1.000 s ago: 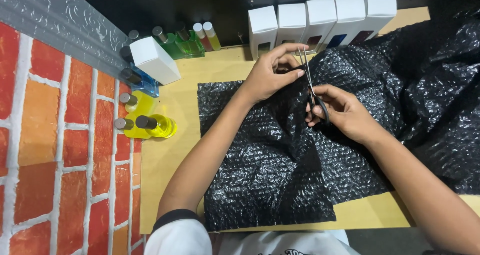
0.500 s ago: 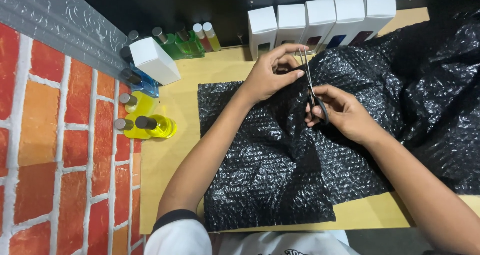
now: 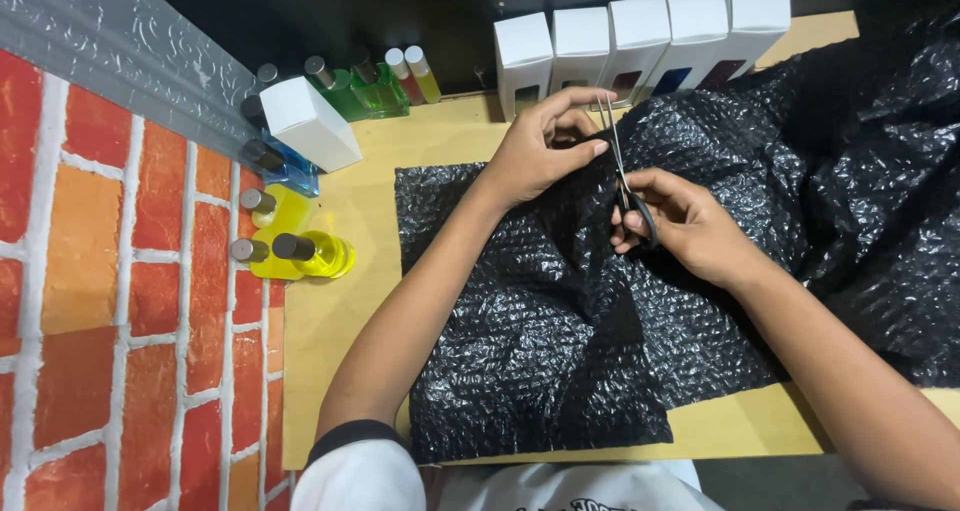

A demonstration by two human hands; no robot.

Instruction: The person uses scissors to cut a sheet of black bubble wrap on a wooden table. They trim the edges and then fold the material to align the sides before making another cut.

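We're mid-cut: our right hand (image 3: 680, 221) grips the scissors (image 3: 622, 171), our left hand (image 3: 545, 146) pinches the black bubble wrap (image 3: 540, 321) on the table (image 3: 340, 311) taut, so next we'd keep the blades straight.

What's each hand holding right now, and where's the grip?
Right hand holds scissors by the black handle loops. Left hand pinches the far edge of the black bubble wrap beside the blades.
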